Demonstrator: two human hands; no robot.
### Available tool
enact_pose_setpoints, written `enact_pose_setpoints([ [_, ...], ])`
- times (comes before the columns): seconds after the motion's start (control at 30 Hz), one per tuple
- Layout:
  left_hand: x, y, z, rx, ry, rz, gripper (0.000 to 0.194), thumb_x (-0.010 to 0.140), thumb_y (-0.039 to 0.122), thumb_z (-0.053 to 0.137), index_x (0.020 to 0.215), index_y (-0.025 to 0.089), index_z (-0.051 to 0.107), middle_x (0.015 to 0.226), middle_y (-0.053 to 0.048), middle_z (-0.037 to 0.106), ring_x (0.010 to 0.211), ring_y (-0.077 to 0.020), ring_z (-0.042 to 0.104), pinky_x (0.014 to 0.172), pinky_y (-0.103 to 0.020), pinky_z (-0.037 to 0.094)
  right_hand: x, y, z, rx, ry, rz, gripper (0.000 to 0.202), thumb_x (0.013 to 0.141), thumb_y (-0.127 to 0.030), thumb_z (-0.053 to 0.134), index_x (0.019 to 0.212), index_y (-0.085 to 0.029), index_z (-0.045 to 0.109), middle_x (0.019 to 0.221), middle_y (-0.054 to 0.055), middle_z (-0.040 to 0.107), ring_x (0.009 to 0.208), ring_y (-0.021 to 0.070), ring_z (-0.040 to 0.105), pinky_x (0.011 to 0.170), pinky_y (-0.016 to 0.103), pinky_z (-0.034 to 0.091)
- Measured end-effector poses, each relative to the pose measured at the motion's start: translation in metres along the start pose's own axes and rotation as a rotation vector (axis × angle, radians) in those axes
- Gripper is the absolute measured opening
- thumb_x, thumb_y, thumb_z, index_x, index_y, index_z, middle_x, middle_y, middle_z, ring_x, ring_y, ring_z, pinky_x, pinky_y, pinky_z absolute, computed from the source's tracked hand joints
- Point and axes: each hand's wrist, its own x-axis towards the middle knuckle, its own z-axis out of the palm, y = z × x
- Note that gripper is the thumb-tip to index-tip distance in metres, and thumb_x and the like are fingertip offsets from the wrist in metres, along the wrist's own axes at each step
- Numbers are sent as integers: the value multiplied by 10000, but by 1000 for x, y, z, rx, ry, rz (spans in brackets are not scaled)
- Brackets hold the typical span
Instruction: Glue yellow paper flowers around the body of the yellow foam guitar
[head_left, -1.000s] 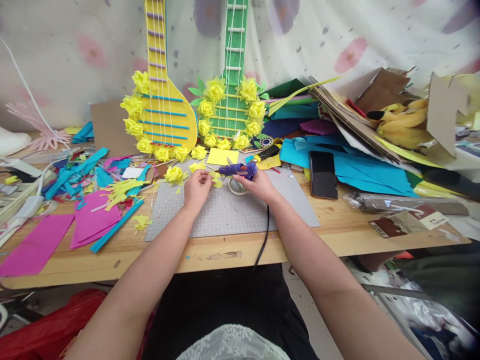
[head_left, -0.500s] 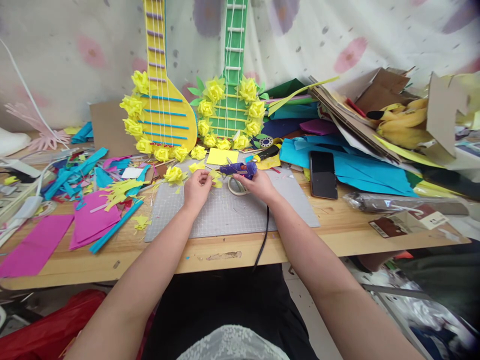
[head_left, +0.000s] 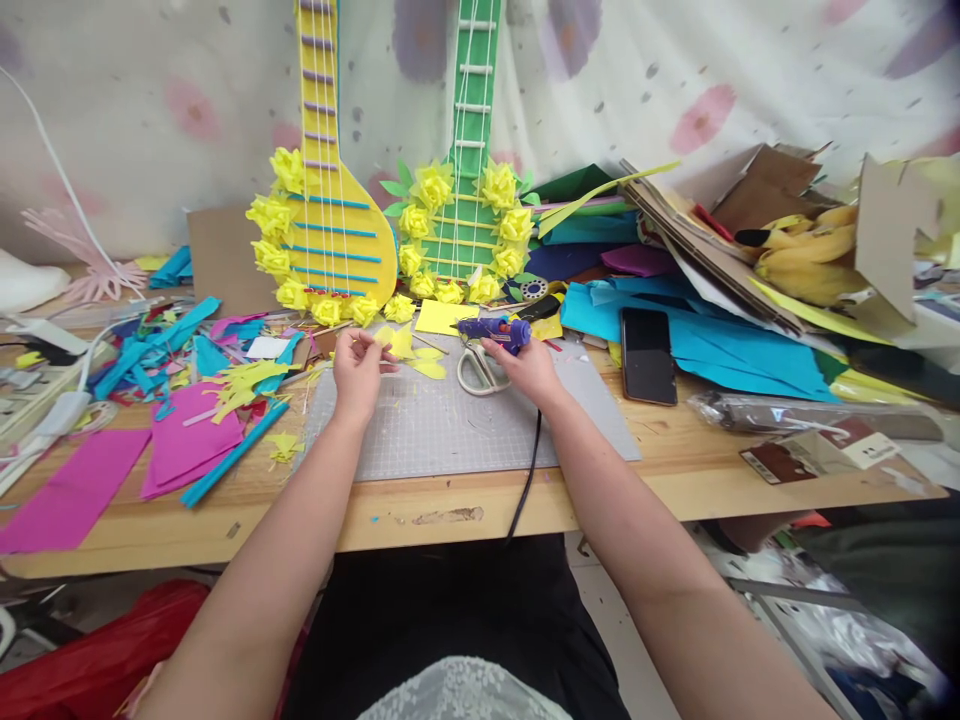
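My right hand [head_left: 529,368] is wrapped around a blue-purple hot glue gun [head_left: 495,332], its nozzle pointing left. Below the gun lies a pair of scissors [head_left: 480,372] with pale handles. My left hand [head_left: 358,372] is over the left part of the grey cutting mat [head_left: 450,440], fingers apart and pointing right. Close to its fingertips are yellow paper petals [head_left: 426,364]. A yellow paper flower seen there earlier is hidden by this hand. Behind stand a yellow paper guitar [head_left: 337,230] and a green one [head_left: 459,225], both edged with yellow paper flowers.
Paper scraps and magenta sheets [head_left: 191,435] cover the left of the table. A black phone [head_left: 648,355] lies at the right, beside blue paper [head_left: 742,345] and stacked cardboard [head_left: 690,250]. The glue gun's cord [head_left: 529,475] hangs over the front edge.
My left hand has moved left, away from the glue gun's nozzle, and its fingers have spread. The glue gun has tilted slightly and moved right, showing more of the scissors.
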Motion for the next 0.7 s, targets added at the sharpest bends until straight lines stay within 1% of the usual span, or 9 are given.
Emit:
enact_pose_setpoints([
  [0.1,7,5,-7,-64,-7,-35,140,665,177,574,753,199,467,631,47,590,510,-74,579,509,-194,503,-1,-1,0,2,-6,18,414,764,-493,630,1000,-161,709,950,114,721,947,298,666,807,393,503],
  [0.17,9,7,-10,-117,-21,-49,174,604,156,609,736,185,498,644,40,600,525,-73,577,521,-199,508,-2,-2,0,8,-6,25,417,769,-484,628,1011,-155,704,971,119,720,967,297,662,820,389,497],
  [0.23,10,8,-12,-148,-50,-59,238,549,124,645,743,178,518,666,33,613,561,-82,594,572,-224,530,-2,-2,0,6,-7,29,420,770,-490,624,994,-144,706,968,127,719,965,300,662,819,388,495],
  [0.3,10,8,-12,-147,-67,-69,277,529,107,669,755,174,524,686,24,622,591,-92,609,637,-260,549,-2,-3,0,-4,-7,34,424,770,-502,620,971,-141,710,948,131,721,947,302,666,814,393,497],
  [0.4,11,5,-12,-111,-26,-84,258,559,117,679,749,171,514,675,17,609,618,-110,624,691,-297,555,-2,-2,0,-9,-3,31,424,765,-509,623,985,-157,710,959,122,722,948,301,667,816,398,501],
  [0.5,13,1,-10,-88,70,-86,218,598,114,656,730,173,494,594,45,554,590,-111,611,685,-301,555,-1,-1,1,-3,1,20,426,764,-506,625,1007,-167,708,969,117,723,959,298,666,821,398,502],
  [0.57,14,-1,-9,-79,113,-69,204,616,109,642,729,175,485,568,60,533,555,-97,590,670,-289,553,0,1,1,-1,3,13,428,761,-511,625,1005,-171,710,958,113,726,951,295,667,818,399,505],
  [0.7,13,-2,-8,-47,97,-6,152,684,162,623,748,173,485,640,36,584,527,-78,570,636,-275,548,0,2,2,0,12,5,420,759,-514,626,984,-171,716,938,108,726,928,291,671,807,400,511],
])
